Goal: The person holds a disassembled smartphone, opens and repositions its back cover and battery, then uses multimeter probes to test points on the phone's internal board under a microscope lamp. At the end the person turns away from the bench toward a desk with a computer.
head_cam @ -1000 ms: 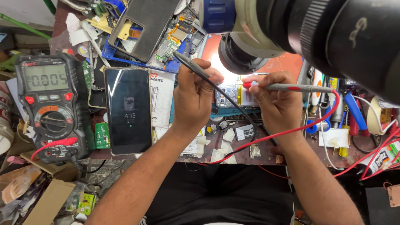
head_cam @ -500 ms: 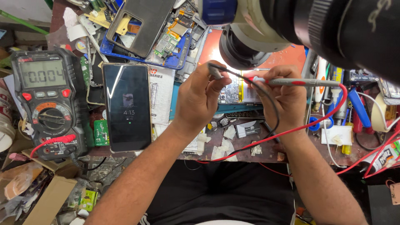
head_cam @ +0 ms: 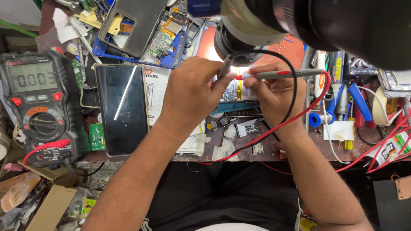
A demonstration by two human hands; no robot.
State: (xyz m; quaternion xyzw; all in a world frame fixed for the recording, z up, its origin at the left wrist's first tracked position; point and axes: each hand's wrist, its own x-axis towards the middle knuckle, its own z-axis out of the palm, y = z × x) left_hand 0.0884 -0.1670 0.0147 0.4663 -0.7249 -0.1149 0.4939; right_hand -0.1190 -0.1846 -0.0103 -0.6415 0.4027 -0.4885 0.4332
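Head view, left hand pinching slim black probe, right hand gripping red probe

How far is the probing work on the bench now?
Done: the multimeter is on, leads plugged in. In hand: the left hand holds the black probe, the right hand the red probe, tips over the circuit board. Left: cannot tell.

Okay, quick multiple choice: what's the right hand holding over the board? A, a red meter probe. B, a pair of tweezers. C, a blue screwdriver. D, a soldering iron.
A: the right hand grips a red-tipped probe whose red lead trails off across the bench, with its tip meeting the black probe held by the left hand.
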